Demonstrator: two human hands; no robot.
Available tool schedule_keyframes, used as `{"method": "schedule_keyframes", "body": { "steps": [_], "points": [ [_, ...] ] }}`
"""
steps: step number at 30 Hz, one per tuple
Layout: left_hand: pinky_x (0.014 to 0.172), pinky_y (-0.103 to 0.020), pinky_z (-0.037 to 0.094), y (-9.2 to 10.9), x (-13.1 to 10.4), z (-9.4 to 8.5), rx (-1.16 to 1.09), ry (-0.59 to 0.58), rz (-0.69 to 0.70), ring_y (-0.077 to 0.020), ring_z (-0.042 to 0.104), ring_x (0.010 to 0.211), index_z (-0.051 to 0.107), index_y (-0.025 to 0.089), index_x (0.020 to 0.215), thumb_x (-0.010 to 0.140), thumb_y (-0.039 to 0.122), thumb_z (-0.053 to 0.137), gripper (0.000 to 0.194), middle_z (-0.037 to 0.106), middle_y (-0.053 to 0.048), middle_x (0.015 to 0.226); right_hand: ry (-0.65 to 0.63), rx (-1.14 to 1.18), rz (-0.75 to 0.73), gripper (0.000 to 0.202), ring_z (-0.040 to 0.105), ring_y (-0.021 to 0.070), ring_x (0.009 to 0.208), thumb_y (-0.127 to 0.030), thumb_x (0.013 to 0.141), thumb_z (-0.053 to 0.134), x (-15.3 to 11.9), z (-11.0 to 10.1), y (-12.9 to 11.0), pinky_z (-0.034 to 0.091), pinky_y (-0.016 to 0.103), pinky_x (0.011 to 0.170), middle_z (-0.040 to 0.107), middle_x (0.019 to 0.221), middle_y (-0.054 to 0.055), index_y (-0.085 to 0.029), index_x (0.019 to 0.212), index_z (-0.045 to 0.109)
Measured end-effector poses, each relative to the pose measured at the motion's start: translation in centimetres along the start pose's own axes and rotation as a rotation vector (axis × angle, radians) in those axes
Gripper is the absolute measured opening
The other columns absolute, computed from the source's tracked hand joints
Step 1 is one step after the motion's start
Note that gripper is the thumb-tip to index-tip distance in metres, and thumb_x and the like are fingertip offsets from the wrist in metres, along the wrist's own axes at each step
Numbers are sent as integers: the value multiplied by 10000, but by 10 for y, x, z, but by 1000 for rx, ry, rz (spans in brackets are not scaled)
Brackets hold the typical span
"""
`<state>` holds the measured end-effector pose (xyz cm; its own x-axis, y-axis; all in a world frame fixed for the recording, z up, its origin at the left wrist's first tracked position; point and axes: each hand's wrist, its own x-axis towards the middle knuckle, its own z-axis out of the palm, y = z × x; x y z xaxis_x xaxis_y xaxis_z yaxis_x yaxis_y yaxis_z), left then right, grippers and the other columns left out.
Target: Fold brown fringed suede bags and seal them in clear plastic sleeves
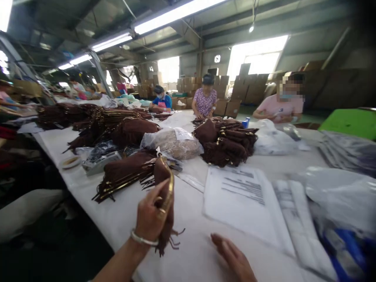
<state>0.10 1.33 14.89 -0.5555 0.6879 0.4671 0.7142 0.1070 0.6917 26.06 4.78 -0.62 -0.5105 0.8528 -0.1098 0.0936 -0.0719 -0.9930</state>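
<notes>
My left hand point(150, 215), with a silvery bangle at its wrist, is closed around a brown fringed bag point(168, 229) with a gold edge. The bag hangs upright over the white table point(188, 254), its tassels pointing down. My right hand point(233, 254) is low over the table, fingers stretched out and nothing in it. Just beyond the left hand lies a stack of similar brown bags point(127, 172) with gold edges. Nearest the right hand is a pile of clear plastic bags point(235, 199) with printed text.
Farther back are more brown bag piles point(227, 141) and a filled clear plastic sack point(173, 143). Crumpled plastic point(343, 196) and a green panel point(349, 123) are at the right. Several people work across the table, with cardboard boxes point(249, 88) behind them.
</notes>
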Motion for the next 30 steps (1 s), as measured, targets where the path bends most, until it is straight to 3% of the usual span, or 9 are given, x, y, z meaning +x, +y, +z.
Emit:
{"method": "schedule_keyframes", "body": {
  "steps": [2,5,7,9,11,15,20,26,30],
  "points": [
    [928,-340,475,20,-72,28,-62,-320,250,-226,602,987,541,261,1242,799,281,564,444,655,-43,1090,-95,431,206,653,541,282,1154,-687,861,297,1,-12,-13,400,480,992,551,1288,114,-233,1272,526],
    [900,-395,495,38,-160,61,-59,-892,429,-264,603,976,513,221,1276,789,229,595,493,659,-97,1050,-201,631,308,649,571,287,1107,-652,822,468,-6,-27,-26,392,485,984,612,1199,123,-194,1281,508],
    [791,-369,541,45,-190,71,-61,-1302,541,-272,632,898,587,237,1193,755,202,654,445,681,-85,972,-169,613,290,606,581,269,1085,-505,741,676,-14,-30,-26,387,443,999,643,1143,98,-174,1232,546],
    [769,-321,542,47,-194,71,-163,-1525,613,-246,640,881,617,276,1148,758,197,670,401,688,-53,970,-118,562,269,629,598,257,1043,-389,645,777,-22,-26,-19,400,416,992,662,1096,78,-161,1194,570],
    [859,-289,501,40,-177,67,-302,-1430,528,-203,618,954,608,307,1150,828,232,601,331,669,-27,1045,-104,488,285,591,626,258,968,-386,633,775,-28,-19,-10,441,419,938,684,1016,74,-147,1144,596],
    [991,-349,413,-1,-131,64,-300,-960,106,-211,561,1051,634,237,1093,846,331,531,284,636,-58,1085,-82,371,310,428,654,245,804,-381,690,715,-24,-10,-8,492,408,823,704,843,50,-137,1032,637],
    [751,-347,536,-46,-110,65,-383,-945,-315,-236,624,917,569,185,1182,823,495,522,476,657,-83,1026,-116,39,174,294,636,248,824,-321,764,642,-10,-31,-76,502,362,755,702,868,25,-168,1013,670],
    [941,-423,442,-12,-92,75,-1243,-874,-657,-300,472,1216,449,187,1323,828,622,478,660,482,-141,1356,-81,-947,-236,365,592,180,839,-173,839,525,-21,-62,-197,477,301,768,626,955,21,-288,1177,603],
    [999,-384,409,1,-91,94,-1698,-806,-796,-262,523,1172,572,141,1204,818,705,352,718,596,-138,1231,-38,-1206,-404,527,531,210,967,-56,807,519,-49,-60,-183,477,332,831,576,1060,47,-305,1272,520]
  ]
}}
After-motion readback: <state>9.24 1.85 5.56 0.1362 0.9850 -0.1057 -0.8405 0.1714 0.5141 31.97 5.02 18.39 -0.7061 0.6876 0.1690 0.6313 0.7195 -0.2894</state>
